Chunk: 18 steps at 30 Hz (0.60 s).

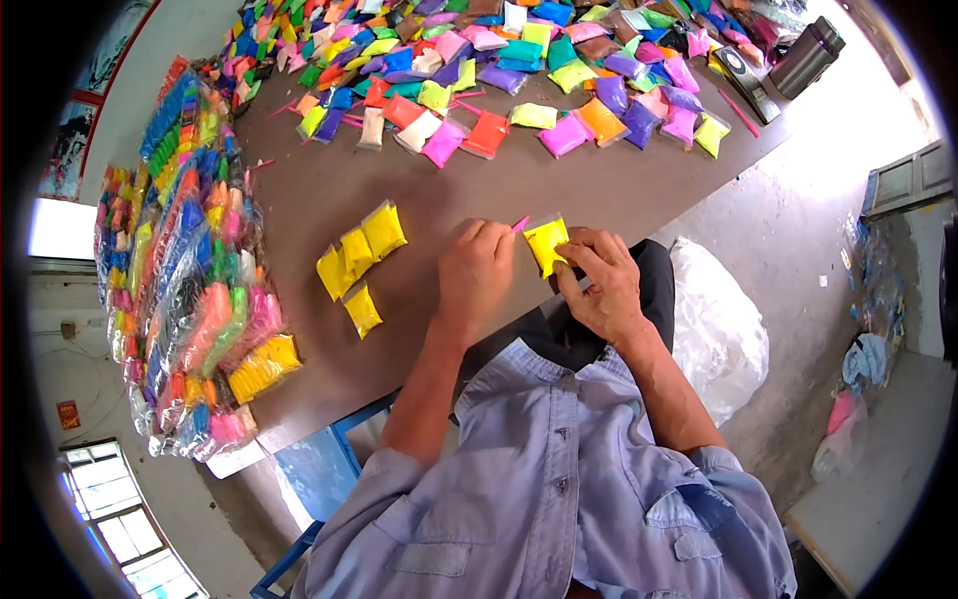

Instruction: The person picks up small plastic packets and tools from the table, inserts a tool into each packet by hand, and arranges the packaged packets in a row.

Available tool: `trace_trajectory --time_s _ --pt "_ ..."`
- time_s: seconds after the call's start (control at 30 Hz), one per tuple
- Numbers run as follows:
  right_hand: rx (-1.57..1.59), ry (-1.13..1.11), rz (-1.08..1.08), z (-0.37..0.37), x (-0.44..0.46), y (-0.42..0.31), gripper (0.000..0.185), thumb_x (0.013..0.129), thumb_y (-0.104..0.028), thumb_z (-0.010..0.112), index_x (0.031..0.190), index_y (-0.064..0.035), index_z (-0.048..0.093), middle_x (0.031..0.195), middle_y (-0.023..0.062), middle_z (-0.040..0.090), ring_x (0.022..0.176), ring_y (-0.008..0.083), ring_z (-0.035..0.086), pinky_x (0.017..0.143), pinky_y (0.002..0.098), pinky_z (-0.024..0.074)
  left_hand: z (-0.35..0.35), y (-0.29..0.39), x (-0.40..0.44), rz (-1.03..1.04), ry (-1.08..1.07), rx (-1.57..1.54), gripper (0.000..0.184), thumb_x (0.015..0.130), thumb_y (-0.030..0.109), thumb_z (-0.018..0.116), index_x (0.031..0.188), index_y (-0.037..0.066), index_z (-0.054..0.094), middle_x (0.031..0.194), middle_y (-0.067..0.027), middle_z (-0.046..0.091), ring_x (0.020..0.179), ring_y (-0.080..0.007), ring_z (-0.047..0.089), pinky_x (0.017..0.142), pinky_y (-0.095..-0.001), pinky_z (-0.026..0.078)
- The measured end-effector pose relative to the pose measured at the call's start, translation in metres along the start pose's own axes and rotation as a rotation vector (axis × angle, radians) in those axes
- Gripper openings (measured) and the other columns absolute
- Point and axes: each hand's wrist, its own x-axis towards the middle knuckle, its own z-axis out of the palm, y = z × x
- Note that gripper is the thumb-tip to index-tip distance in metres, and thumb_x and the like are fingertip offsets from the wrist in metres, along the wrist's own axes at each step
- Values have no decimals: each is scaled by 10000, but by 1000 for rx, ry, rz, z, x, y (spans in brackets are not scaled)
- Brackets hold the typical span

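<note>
My right hand pinches a small clear packet of yellow material at its right side, near the table's front edge. Just left of the packet, my left hand is closed around a thin pink stick, whose tip points toward the packet's upper left corner. Most of the stick is hidden in the fingers. Farther left on the brown table lie several similar yellow packets, three of them side by side and one a little below.
Many coloured packets cover the table's far side. Large clear bags of colourful packets line the left edge. A dark flask stands at the back right. A white plastic bag rests beside my right leg.
</note>
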Motion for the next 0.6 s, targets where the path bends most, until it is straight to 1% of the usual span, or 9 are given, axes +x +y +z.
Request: trace_trajectory --time_s 0.03,0.1,0.13,0.2,0.23,0.3,0.43,0.5,0.6 --pt "0 -1 -4 0 1 -1 243 789 -45 767 1030 -61 748 1136 111 707 1000 323 667 866 398 556 -1 0 1 -1 4 0 55 944 127 720 929 76 705 908 -109 700 832 -355 703 692 -459 567" --pt "-2 -4 2 -2 4 -5 250 800 -71 772 1049 -62 753 1194 112 709 1059 331 672 901 400 559 -6 3 3 1 -5 -32 51 927 78 736 944 35 714 910 -151 711 842 -371 705 716 -433 562" --pt "-2 -3 2 -4 7 -7 250 800 -71 772 1049 -62 753 1194 112 709 1059 331 672 901 400 559 -9 8 2 2 -6 -32 51 927 78 736 944 35 714 910 -151 711 842 -371 705 716 -433 562" --pt "-1 -40 17 -6 16 -10 240 819 -97 772 1055 -58 759 1215 111 714 1107 333 671 928 401 560 -12 17 -1 -38 -50 -75 56 924 80 734 948 33 716 906 -151 711 844 -369 704 721 -428 562" --pt "-2 -41 17 -4 18 -7 240 819 -97 772 1055 -58 759 1215 111 714 1107 333 671 928 401 560 -11 18 -2 -39 -50 -76 56 924 80 734 948 33 716 906 -151 711 844 -369 704 721 -428 562" --pt "-48 -93 -72 0 23 0 235 835 -118 775 1060 -55 761 1200 106 719 1108 328 671 926 399 560 -10 19 -3 -27 -89 -71 53 927 82 727 949 35 718 900 -146 710 842 -368 701 725 -431 561" --pt "-64 -140 -72 0 24 -1 233 841 -126 779 1060 -50 761 1181 105 725 1118 325 669 929 399 559 -7 3 6 -19 -65 -56 50 932 90 722 949 42 720 905 -137 710 846 -371 698 732 -434 560" --pt "-75 -144 -72 -1 24 -1 234 846 -136 782 1063 -51 763 1172 103 727 1119 322 668 932 400 557 -8 2 10 10 -51 16 46 933 90 719 953 49 722 913 -138 709 850 -377 694 739 -447 559" --pt "-70 -140 -58 -2 23 -2 232 844 -139 785 1058 -51 767 1162 102 730 1120 319 667 936 400 556 -10 6 11 3 -66 -19 49 935 94 718 959 52 722 919 -142 706 858 -378 691 744 -451 557"
